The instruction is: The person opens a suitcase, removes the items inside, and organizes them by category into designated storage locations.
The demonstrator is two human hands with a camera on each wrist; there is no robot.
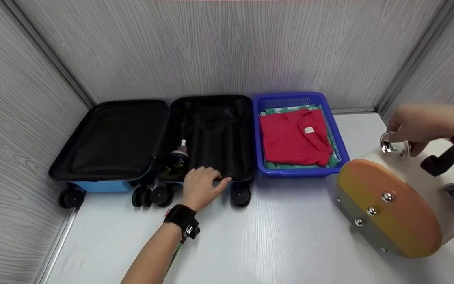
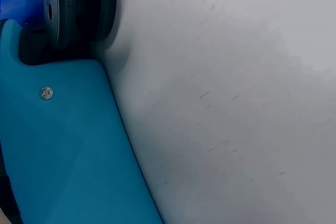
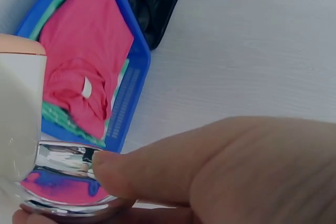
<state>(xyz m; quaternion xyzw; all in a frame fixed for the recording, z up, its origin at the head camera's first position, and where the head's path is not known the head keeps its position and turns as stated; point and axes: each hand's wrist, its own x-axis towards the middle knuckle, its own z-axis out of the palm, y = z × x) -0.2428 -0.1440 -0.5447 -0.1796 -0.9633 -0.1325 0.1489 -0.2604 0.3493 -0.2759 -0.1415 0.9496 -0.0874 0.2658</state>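
A black-lined suitcase (image 1: 215, 130) with blue outer shell lies unfolded against the wall. My left hand (image 1: 201, 187) rests on the front rim of its right half, thumb spread sideways along the rim. Inside that half, left of centre, lies a dark bottle (image 1: 177, 159) with a white tip, partly hidden by shadow. At the right, my right hand (image 1: 412, 122) grips a chrome handle (image 3: 63, 156) of a cream drum-shaped item (image 1: 388, 173). Its oval end, striped orange, yellow and grey with silver studs, is tilted down and forward. The item's far right side is cut off in the head view.
Right beside the suitcase stands a blue plastic basket (image 1: 294, 172) holding a folded red garment (image 1: 286, 138) over green patterned cloth (image 1: 268, 165). The suitcase's left half (image 1: 108, 146) reaches near the left wall. Black wheels (image 1: 240, 196) stick out along the front.
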